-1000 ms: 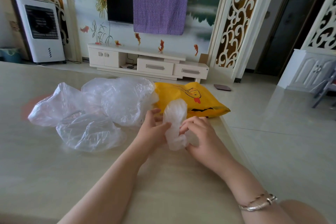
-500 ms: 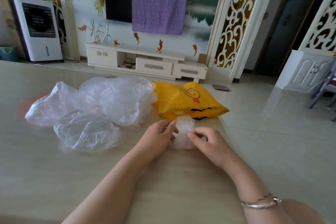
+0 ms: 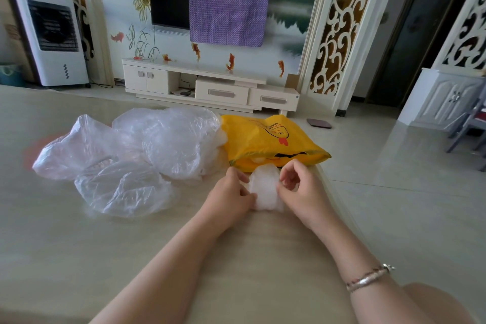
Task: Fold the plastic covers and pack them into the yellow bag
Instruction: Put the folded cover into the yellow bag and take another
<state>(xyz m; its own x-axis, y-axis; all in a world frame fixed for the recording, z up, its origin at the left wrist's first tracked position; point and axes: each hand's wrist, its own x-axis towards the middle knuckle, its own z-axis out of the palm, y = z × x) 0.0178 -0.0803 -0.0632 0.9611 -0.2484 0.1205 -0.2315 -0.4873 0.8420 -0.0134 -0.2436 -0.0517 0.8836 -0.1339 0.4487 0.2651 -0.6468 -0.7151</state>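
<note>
A second ago you held the folded cover [image 3: 264, 187] upright between your hands; now it lies flat on the counter [image 3: 79, 258], a compact white wad pressed just in front of the open mouth of the yellow bag [image 3: 265, 143]. By my judgement the folding of this one is nearly done and it is ready to slide in. Your left hand [image 3: 231, 196] pinches its left edge with curled fingers; your right hand [image 3: 298, 187] grips the right edge, fingers bent over it. The loose covers [image 3: 136, 155], still unfolded, sit left of the bag.
</note>
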